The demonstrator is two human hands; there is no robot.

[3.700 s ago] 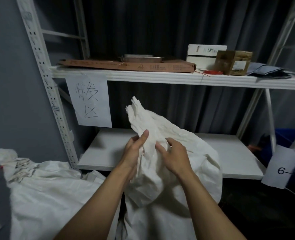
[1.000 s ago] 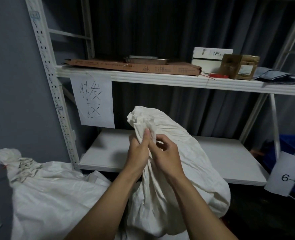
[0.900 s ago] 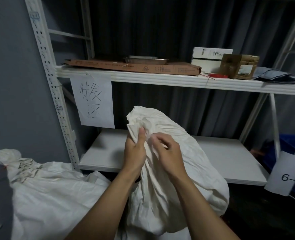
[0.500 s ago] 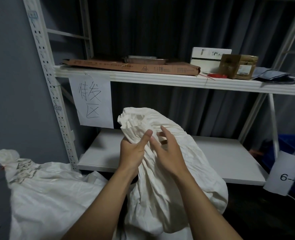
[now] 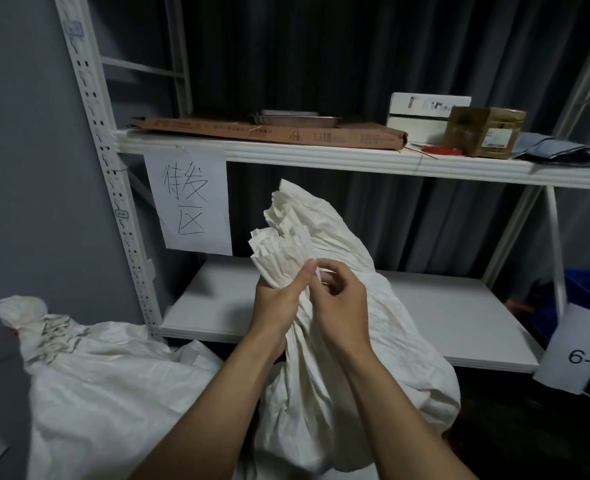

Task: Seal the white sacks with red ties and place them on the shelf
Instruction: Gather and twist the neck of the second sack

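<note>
white sack (image 5: 338, 358), neck bunched, in hands

Rm dim, low ambient light; grey wall (image 5: 27, 168) at L, dark pleated curtain (image 5: 321, 64) behind white metal rack (image 5: 555, 251). Rack config: perforated upright (image 5: 113, 188) at L, upper shelf (image 5: 321, 159) over lower shelf (image 5: 442, 317), w/ handwritten paper sign (image 5: 189, 202) hung from upper shelf front edge. Floor (image 5: 528, 445) at lower R dark, detail not resolvable.
</note>
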